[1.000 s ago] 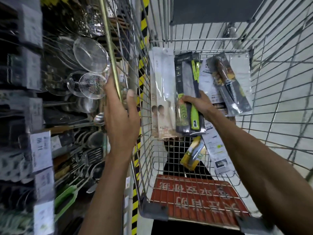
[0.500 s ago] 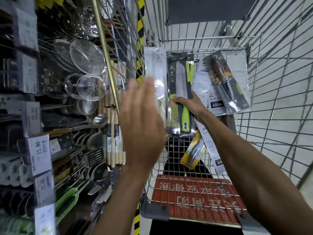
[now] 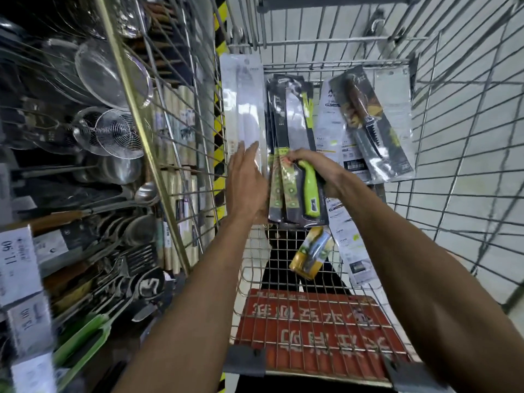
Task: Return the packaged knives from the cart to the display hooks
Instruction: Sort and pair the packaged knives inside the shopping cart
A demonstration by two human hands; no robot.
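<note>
Right hand point(image 3: 314, 170) is clamping the knife packs point(image 3: 295, 129) mid-card; they are probably stiff and light. Left hand point(image 3: 246, 180), fingers point(image 3: 251, 150) straight, is touching a likely slippery clear pack point(image 3: 242, 109).

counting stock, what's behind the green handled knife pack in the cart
Similar dark packs fan out from behind the green-handled knife pack, and white printed cards lean behind those. The right hand and the packs cover the rest, so more could be hidden.

One view, worn on my head: it looks forward and steeply down, close over the wire cart point(image 3: 467, 137), hanging strainers point(image 3: 113, 131) left.
</note>
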